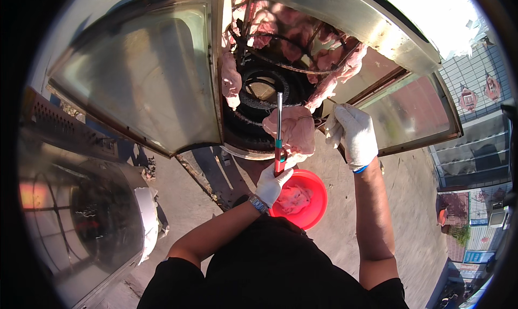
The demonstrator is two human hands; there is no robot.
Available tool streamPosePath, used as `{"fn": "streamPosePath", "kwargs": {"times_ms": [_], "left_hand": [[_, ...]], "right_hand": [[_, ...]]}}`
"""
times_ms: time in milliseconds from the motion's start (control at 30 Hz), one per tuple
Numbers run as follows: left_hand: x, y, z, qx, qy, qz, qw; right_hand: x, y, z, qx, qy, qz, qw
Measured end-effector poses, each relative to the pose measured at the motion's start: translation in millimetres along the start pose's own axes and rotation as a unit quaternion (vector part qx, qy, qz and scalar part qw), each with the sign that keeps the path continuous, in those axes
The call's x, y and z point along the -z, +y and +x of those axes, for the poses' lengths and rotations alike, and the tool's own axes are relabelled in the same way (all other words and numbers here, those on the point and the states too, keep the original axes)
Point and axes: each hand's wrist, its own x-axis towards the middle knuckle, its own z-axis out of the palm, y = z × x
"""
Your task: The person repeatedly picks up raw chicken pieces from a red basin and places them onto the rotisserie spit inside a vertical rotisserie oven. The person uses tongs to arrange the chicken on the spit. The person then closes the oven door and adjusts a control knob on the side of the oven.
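My left hand (270, 184), in a white glove, is closed around the red handle of a long-necked gas lighter (279, 147), whose metal tube points up. Behind the lighter hangs a piece of raw poultry (297, 129) at the front of a round roasting oven (251, 141). My right hand (352, 133), also gloved in white, pinches a thin metal hook or wire just right of that piece. Inside the oven, several more pieces of raw poultry (231, 76) hang around a dark ring rack (291, 66). Below my left hand, a red plastic basin (321, 195) holds raw poultry (293, 200).
Curved glass doors stand swung out, one at left (137, 82) and one at right (412, 111). Another glass-fronted metal oven (81, 220) is at the lower left. The basin rests on concrete ground (344, 244). A tiled wall is at far right.
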Motion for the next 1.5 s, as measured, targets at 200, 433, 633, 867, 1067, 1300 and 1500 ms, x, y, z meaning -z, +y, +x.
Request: {"fn": "streamPosePath", "kwargs": {"times_ms": [200, 433, 633, 867, 1067, 1300, 1500], "left_hand": [[5.2, 20.8, 40.1, 0.003, 0.072, 0.003, 0.997], [-13.6, 48.9, 56.7, -0.091, -0.005, -0.114, 0.989], [39.7, 40.3, -3.3, -0.003, 0.064, 0.022, 0.998], [112.0, 20.2, -59.5, -0.009, 0.175, 0.011, 0.985], [97.4, 25.4, -64.3, -0.018, 0.171, 0.038, 0.984], [93.7, 17.0, -68.8, 0.008, 0.161, 0.079, 0.984], [86.1, 21.1, -75.4, 0.03, 0.173, 0.071, 0.982]], "right_hand": [[-0.6, -26.0, 34.9, 0.094, 0.01, -0.004, 0.995], [-10.2, -46.2, 96.6, 0.177, 0.097, 0.088, 0.975], [17.7, -61.3, 165.6, 0.281, 0.026, 0.124, 0.951], [35.6, -69.2, 206.1, 0.285, 0.029, 0.061, 0.956], [46.4, -72.8, 221.6, 0.279, 0.067, 0.003, 0.958], [89.3, -70.8, 225.9, 0.28, 0.134, -0.087, 0.947], [109.1, -55.1, 241.4, 0.254, 0.158, -0.182, 0.937]]}}
